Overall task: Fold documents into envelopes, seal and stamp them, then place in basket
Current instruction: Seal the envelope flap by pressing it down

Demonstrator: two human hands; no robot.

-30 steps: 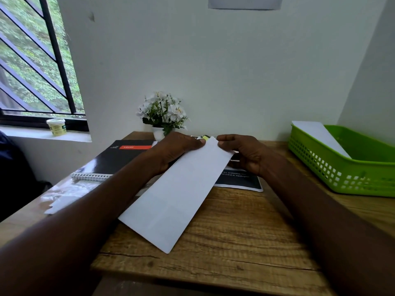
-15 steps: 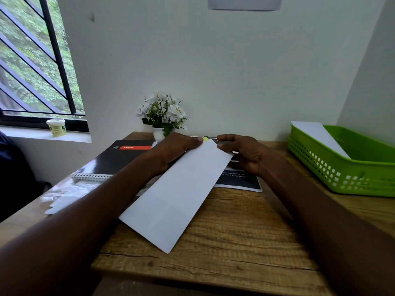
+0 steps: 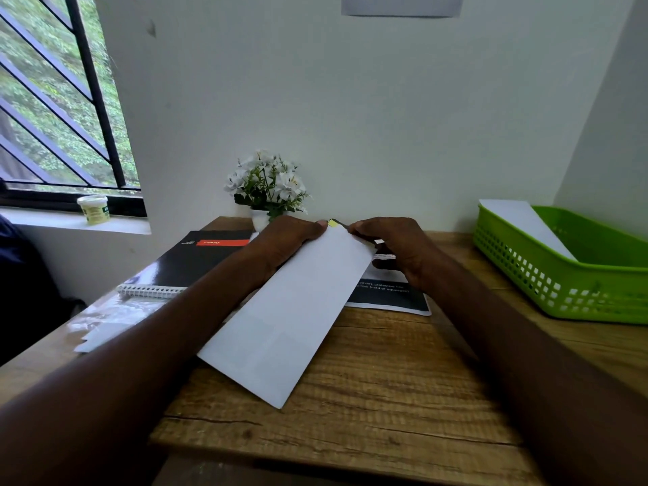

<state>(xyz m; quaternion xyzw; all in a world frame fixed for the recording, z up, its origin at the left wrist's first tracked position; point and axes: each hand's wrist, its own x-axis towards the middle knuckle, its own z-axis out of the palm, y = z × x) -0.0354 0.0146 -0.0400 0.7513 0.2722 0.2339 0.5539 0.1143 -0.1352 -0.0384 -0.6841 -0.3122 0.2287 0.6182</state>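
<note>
A long white envelope (image 3: 292,317) lies slanted on the wooden table (image 3: 378,391), its near corner towards me. My left hand (image 3: 284,243) grips its far left corner. My right hand (image 3: 392,250) pinches the far right edge beside a small yellow tab (image 3: 332,223) that shows at the envelope's top. A green plastic basket (image 3: 575,275) stands at the right with one white envelope (image 3: 522,222) leaning inside it.
A black spiral notebook (image 3: 189,264) lies at the left over clear plastic sleeves (image 3: 112,317). A black printed card (image 3: 389,296) lies under my right hand. A white flower pot (image 3: 266,191) stands against the wall. A small jar (image 3: 93,209) sits on the windowsill.
My right hand's fingers have closed in on the envelope's far edge near the yellow tab. The envelope has barely shifted.
</note>
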